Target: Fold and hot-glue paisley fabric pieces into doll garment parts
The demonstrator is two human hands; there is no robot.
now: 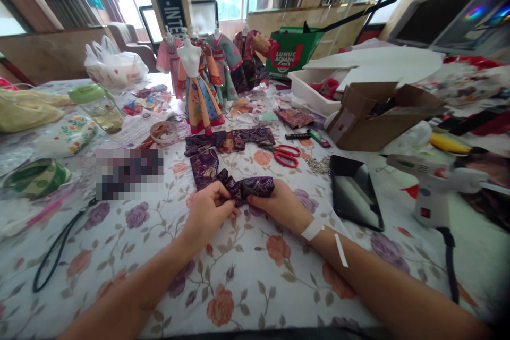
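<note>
Both hands hold one piece of dark purple patterned fabric (257, 186) low over the flowered tablecloth (247, 287). My left hand (211, 210) pinches its bunched left end, fingers curled. My right hand (282, 204) grips the right end, thumb on the near side and the other fingers hidden behind the cloth. White strips of tape stick to my right wrist and forearm. Just beyond my left hand lies another purple brocade piece (204, 167). Farther back, more cut fabric pieces (251, 139) lie in a row. Red-handled scissors (287, 155) rest behind my right hand.
A black tablet (354, 191) and a white glue gun (432, 186) lie to the right, before an open cardboard box (370, 122). Small dress forms in robes (199, 101) stand at the back. On the left are a green tape roll (37, 178) and a lidded jar (101, 109).
</note>
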